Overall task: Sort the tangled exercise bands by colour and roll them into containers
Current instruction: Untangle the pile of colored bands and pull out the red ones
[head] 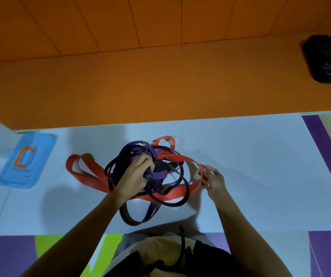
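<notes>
On a white table (250,156), a tangle of red, purple and black exercise bands (152,176) lies. Left hand (135,172) grips its black strands; right hand (213,177) pinches a red band (199,168).

Black bag (327,58): cut off by right edge. Left hand (135,172): fingertips buried in tangled bands (161,193). Number of bands within the knot: cannot tell.

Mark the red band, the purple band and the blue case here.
red band (92,182): head view, flat strip of its left loop.
purple band (138,221): head view, bottom of its nearest hanging loop.
blue case (40,160): head view, plain top surface, right side.
</notes>
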`<action>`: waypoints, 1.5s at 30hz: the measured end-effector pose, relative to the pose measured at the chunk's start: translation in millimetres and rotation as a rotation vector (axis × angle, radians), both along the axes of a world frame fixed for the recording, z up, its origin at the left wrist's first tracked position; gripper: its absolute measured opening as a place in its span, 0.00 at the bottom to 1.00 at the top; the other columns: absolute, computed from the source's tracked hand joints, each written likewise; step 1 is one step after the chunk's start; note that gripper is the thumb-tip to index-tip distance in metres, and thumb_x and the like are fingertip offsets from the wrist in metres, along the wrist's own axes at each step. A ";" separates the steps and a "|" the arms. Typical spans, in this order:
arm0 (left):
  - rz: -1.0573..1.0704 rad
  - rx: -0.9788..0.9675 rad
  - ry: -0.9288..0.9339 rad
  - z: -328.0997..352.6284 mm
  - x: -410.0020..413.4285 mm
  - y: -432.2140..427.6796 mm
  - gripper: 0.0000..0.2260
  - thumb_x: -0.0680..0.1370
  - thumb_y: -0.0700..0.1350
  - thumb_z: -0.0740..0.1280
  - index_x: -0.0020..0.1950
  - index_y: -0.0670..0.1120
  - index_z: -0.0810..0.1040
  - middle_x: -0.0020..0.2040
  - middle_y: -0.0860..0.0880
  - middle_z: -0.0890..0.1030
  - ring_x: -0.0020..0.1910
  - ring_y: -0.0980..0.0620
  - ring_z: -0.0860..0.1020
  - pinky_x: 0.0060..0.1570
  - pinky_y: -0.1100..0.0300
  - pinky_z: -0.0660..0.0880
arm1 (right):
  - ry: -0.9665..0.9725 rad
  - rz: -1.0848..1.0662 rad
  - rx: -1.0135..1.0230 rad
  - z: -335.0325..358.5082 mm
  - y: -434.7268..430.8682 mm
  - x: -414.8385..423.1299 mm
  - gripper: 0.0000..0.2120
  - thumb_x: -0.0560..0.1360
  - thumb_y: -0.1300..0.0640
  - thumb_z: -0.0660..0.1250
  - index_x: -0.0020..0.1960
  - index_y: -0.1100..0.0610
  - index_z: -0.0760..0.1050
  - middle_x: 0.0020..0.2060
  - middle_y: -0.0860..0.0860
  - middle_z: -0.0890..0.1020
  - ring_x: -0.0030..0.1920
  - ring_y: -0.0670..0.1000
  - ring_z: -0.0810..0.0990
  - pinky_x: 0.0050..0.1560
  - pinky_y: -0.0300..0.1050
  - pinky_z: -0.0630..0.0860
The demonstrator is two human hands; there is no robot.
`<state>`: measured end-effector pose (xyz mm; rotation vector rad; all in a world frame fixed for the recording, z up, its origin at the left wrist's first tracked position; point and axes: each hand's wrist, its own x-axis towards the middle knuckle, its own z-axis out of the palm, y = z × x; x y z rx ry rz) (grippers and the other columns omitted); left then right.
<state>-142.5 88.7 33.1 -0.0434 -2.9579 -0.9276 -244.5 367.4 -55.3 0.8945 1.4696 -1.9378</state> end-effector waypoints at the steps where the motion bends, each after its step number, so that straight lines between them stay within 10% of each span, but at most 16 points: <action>1: 0.085 0.050 0.005 -0.8 -1.4 -2.9 0.23 0.67 0.23 0.69 0.48 0.50 0.71 0.54 0.55 0.73 0.54 0.53 0.75 0.51 0.58 0.76 | 0.037 0.029 -0.002 -0.5 0.5 2.7 0.08 0.82 0.68 0.65 0.53 0.57 0.79 0.40 0.57 0.84 0.37 0.55 0.78 0.38 0.46 0.73; 6: 0.292 0.136 0.052 3.8 -26.6 -2.5 0.20 0.70 0.28 0.75 0.48 0.49 0.72 0.52 0.53 0.74 0.49 0.58 0.72 0.48 0.74 0.68 | 0.137 0.371 -0.049 3.0 11.6 17.7 0.16 0.84 0.62 0.60 0.64 0.53 0.84 0.50 0.53 0.87 0.52 0.56 0.83 0.52 0.46 0.78; 10: 0.379 0.143 -0.029 -3.2 -44.2 5.3 0.19 0.70 0.28 0.71 0.47 0.51 0.72 0.50 0.57 0.72 0.49 0.57 0.73 0.45 0.67 0.71 | 0.131 0.610 -0.123 13.7 21.1 22.2 0.17 0.82 0.46 0.69 0.66 0.53 0.83 0.35 0.59 0.76 0.36 0.58 0.72 0.49 0.49 0.72; 17: 0.565 0.169 -0.005 -9.6 -58.0 39.4 0.19 0.68 0.27 0.66 0.48 0.51 0.72 0.52 0.53 0.71 0.52 0.49 0.74 0.45 0.50 0.76 | -0.060 0.721 -0.313 48.6 10.7 20.7 0.10 0.78 0.58 0.73 0.54 0.61 0.75 0.35 0.55 0.68 0.31 0.50 0.72 0.36 0.41 0.78; 22: 0.344 0.010 -0.154 -10.2 -50.6 53.1 0.24 0.67 0.29 0.68 0.55 0.52 0.72 0.61 0.51 0.70 0.62 0.44 0.71 0.51 0.43 0.77 | -0.070 0.702 -0.366 73.5 -3.6 14.0 0.11 0.82 0.59 0.67 0.62 0.60 0.80 0.55 0.62 0.86 0.51 0.59 0.87 0.60 0.60 0.83; 26: 0.052 0.105 -0.405 -6.8 -36.8 35.7 0.33 0.70 0.37 0.73 0.72 0.58 0.72 0.79 0.53 0.56 0.80 0.44 0.55 0.77 0.47 0.62 | -0.100 0.573 -0.319 77.5 -11.3 6.9 0.11 0.82 0.60 0.65 0.62 0.60 0.82 0.49 0.58 0.87 0.44 0.56 0.87 0.47 0.53 0.86; 29: -0.054 0.198 -0.436 1.1 -7.9 15.9 0.42 0.72 0.34 0.70 0.78 0.67 0.64 0.82 0.64 0.46 0.83 0.55 0.43 0.78 0.55 0.55 | -0.160 0.453 -0.324 75.0 -16.0 2.9 0.10 0.82 0.59 0.65 0.60 0.60 0.81 0.42 0.55 0.86 0.39 0.54 0.87 0.40 0.50 0.85; 32: 0.147 0.307 -0.200 2.3 27.3 0.0 0.37 0.71 0.28 0.64 0.73 0.60 0.73 0.78 0.60 0.62 0.79 0.58 0.58 0.72 0.64 0.68 | -0.171 0.392 -0.322 73.1 -23.1 1.2 0.09 0.82 0.58 0.65 0.58 0.60 0.81 0.36 0.51 0.84 0.35 0.52 0.85 0.37 0.48 0.85; 37: 0.368 0.250 -0.057 -32.7 78.1 -27.2 0.10 0.75 0.41 0.57 0.42 0.54 0.73 0.40 0.59 0.77 0.41 0.57 0.77 0.42 0.53 0.73 | -0.159 0.306 -0.349 74.6 -33.6 -3.1 0.09 0.82 0.57 0.65 0.59 0.60 0.80 0.41 0.52 0.82 0.36 0.51 0.85 0.37 0.46 0.84; 45: 0.018 0.169 -0.268 -44.7 73.3 -8.2 0.17 0.80 0.54 0.70 0.66 0.48 0.78 0.59 0.56 0.80 0.57 0.60 0.76 0.57 0.75 0.66 | -0.266 0.217 -0.478 80.4 -38.3 -1.2 0.11 0.81 0.57 0.67 0.56 0.63 0.83 0.46 0.54 0.83 0.41 0.50 0.86 0.40 0.46 0.86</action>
